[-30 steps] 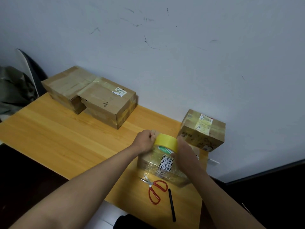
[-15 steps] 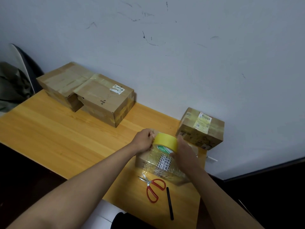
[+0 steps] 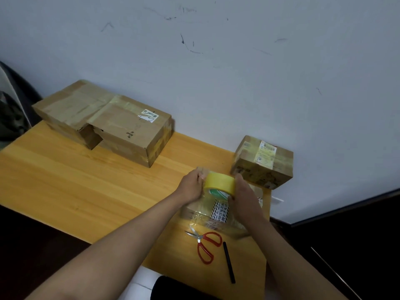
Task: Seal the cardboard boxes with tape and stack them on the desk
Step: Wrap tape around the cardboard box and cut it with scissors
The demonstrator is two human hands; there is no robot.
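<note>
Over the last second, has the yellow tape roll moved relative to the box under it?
No. The yellow tape roll sits at the same far edge of the box, held between both hands; only the head camera shifted.

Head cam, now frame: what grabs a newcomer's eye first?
The bright yellow tape roll, held between the left hand and right hand over a tape-wrapped box near the desk's front right. Next, the red-handled scissors and a black pen lying just in front of that box. Two large boxes sit against the wall at back left, a small labelled box at back right.
</note>
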